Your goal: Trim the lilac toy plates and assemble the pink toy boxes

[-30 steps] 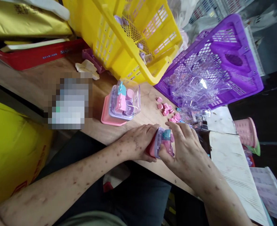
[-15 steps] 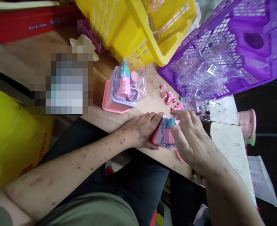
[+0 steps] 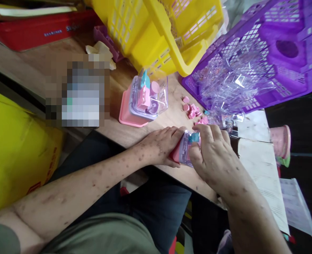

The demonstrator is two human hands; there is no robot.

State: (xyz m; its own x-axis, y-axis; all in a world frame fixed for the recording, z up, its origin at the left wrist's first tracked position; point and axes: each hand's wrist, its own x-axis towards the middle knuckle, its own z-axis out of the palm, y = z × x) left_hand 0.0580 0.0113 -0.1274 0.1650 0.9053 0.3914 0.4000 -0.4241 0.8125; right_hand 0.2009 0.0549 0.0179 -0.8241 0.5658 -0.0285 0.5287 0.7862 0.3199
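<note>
A small pink toy box (image 3: pixel 182 148) with a lavender rim and a clear plastic cover lies tipped over at the table's front edge, its cover toward the right. My left hand (image 3: pixel 161 146) is wrapped round the pink base. Over the cover curls my right hand (image 3: pixel 214 158), thumb and fingers gripping its far end. Through the plastic a teal piece (image 3: pixel 194 137) shows; my right hand hides most of the rest. Behind my left hand stands a similar pink toy box (image 3: pixel 134 116), its clear cover over pink, teal and purple pieces.
Several loose pink pieces (image 3: pixel 192 110) lie on the wooden table (image 3: pixel 113 125). At the back are a yellow basket (image 3: pixel 129 31) and a purple basket (image 3: pixel 296 76) with clear plastic parts. A red box (image 3: pixel 25 33) and a blurred-out object (image 3: pixel 83 95) are at left.
My right hand has shifted slightly and its thumb has bent further over the cover. A pink-red piece beneath that hand is now hidden. The whole view has moved slightly.
</note>
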